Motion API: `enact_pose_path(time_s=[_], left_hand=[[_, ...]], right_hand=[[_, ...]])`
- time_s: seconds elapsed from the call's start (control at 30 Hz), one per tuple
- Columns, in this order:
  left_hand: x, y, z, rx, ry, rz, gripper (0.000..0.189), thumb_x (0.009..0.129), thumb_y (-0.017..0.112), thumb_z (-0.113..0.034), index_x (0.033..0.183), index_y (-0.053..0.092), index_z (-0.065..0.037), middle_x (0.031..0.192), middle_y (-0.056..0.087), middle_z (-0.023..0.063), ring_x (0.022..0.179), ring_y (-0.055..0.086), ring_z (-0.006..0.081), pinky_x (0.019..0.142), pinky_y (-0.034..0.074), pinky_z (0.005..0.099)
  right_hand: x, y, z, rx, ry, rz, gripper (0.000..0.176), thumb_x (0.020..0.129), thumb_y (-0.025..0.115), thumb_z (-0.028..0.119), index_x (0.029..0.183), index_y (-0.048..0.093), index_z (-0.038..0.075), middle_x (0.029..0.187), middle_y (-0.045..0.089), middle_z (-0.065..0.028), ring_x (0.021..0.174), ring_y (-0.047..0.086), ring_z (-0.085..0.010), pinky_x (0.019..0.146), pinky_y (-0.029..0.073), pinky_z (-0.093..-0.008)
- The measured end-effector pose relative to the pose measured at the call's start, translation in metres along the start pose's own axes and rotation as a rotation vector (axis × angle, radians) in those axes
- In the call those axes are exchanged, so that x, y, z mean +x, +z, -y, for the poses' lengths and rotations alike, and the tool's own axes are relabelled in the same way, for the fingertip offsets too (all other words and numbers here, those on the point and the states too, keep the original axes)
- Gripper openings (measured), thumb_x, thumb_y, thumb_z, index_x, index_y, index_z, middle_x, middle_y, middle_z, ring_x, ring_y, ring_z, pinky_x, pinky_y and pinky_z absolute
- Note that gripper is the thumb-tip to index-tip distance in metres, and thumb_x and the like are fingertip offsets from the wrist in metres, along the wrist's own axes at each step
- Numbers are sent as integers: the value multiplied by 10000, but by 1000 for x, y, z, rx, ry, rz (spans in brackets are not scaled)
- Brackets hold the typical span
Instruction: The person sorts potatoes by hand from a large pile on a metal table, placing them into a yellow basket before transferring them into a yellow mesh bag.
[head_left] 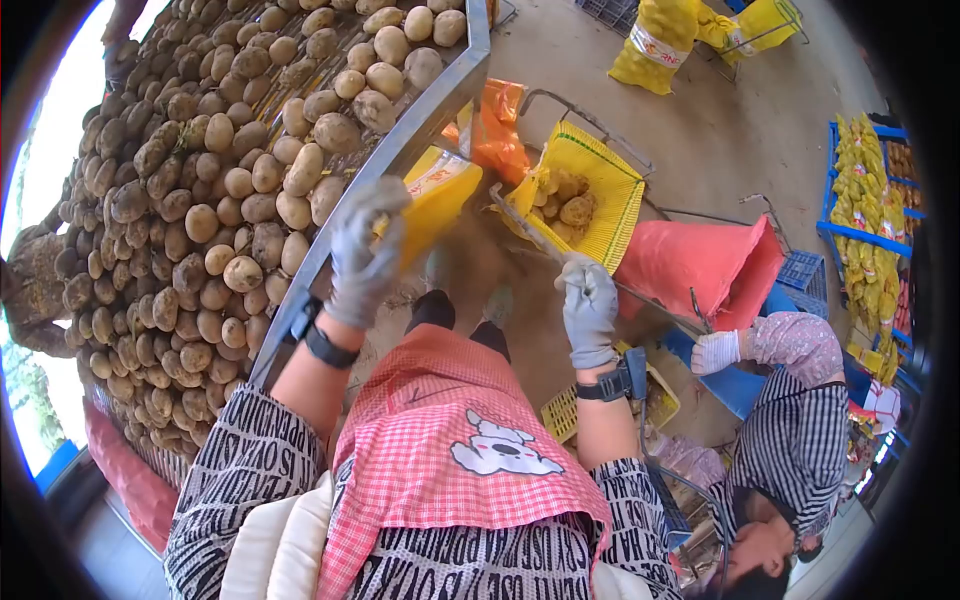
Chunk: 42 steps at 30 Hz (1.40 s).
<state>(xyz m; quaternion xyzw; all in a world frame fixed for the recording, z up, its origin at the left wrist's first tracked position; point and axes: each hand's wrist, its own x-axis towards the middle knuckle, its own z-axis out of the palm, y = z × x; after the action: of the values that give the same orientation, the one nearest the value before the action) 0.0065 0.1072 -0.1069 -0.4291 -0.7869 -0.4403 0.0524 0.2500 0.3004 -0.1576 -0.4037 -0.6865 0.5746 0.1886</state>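
Observation:
My left hand (366,250), in a grey glove and smeared by motion, is curled at the edge of the conveyor frame. A bit of yellow shows between its fingers, and a yellow bag (447,200) with a printed label hangs right beside it. My right hand (588,308), also gloved, is closed with fingertips pinched together over the metal bar (540,238) of a bag stand. What lies in that pinch is too small to make out. Just beyond it, a yellow mesh bag (618,200) hangs open on the stand with several potatoes (565,205) inside.
Many potatoes (200,225) cover the metal-edged sorting bed (400,135) on my left. An orange bag (497,130) and a red sack (690,262) flank the stand. A co-worker (790,430) is at the right. Filled yellow bags (655,45) stand farther back; a blue rack (828,200) holds more.

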Motion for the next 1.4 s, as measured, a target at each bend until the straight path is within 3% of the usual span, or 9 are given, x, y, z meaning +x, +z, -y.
enact_pose_path(time_s=[0.03,0.17,0.43,0.73,0.93,1.0,1.1,1.2,1.4], left_hand=[[-25,4,-8,28,18,60,145,907,652,-113,1034,696,-56,1076,694,119,1047,651,287,902,512,346],[-143,51,31,-472,-1290,536,157,925,655,-188,985,693,-49,883,694,83,852,671,236,773,516,343],[-367,130,276,-42,-1462,338,338,909,635,-130,1239,599,-65,1017,641,64,873,596,158,751,492,299],[-324,181,297,275,-1641,574,518,859,688,-301,1325,573,-106,1089,707,144,1039,678,291,832,514,356],[-256,164,251,69,-1546,642,422,903,636,-259,1277,602,-67,1097,710,130,1021,679,278,871,521,387],[-277,172,251,-1097,-1824,-212,377,936,571,-246,1235,615,-22,1156,702,144,1047,678,287,933,525,416],[-198,127,188,-1413,-1783,-309,387,971,484,-246,1230,612,11,1230,677,164,1091,667,316,1001,511,441],[-172,107,166,-1788,-1558,-453,409,1003,428,-250,1270,591,13,1269,661,165,1118,661,323,1034,494,444],[-174,87,145,-1554,-1322,-413,406,1013,444,-265,1277,591,7,1250,667,152,1128,651,317,1040,489,438]], right_hand=[[10,-3,-14,-107,-129,-2,164,954,628,150,923,642,-10,868,696,-92,713,638,-182,690,519,-304],[43,12,-20,-469,-280,-32,146,903,651,96,985,635,-23,995,690,-161,864,662,-296,815,527,-370],[52,33,-50,-773,-340,-70,215,936,540,99,1046,637,-58,1136,660,-242,1054,626,-402,940,494,-446],[50,37,-53,-780,-325,-60,278,968,467,98,1102,635,-77,1196,641,-253,1076,620,-401,946,494,-447],[48,37,-51,-791,-336,-50,266,963,471,69,1129,615,-80,1177,647,-251,1071,619,-400,963,483,-444],[47,33,-57,-732,-420,-123,278,933,534,64,1175,589,-61,1245,602,-253,1132,584,-410,994,459,-464],[25,59,-20,-785,-662,-296,346,884,627,93,1199,573,-40,1312,538,-237,1190,536,-410,1010,439,-485],[7,102,1,-639,-597,293,584,753,785,210,1250,556,7,1337,506,-242,1240,494,-430,1079,380,-521],[-17,170,-72,-450,-253,558,560,730,804,290,1198,630,35,1324,543,-224,1169,567,-392,910,515,-459]])
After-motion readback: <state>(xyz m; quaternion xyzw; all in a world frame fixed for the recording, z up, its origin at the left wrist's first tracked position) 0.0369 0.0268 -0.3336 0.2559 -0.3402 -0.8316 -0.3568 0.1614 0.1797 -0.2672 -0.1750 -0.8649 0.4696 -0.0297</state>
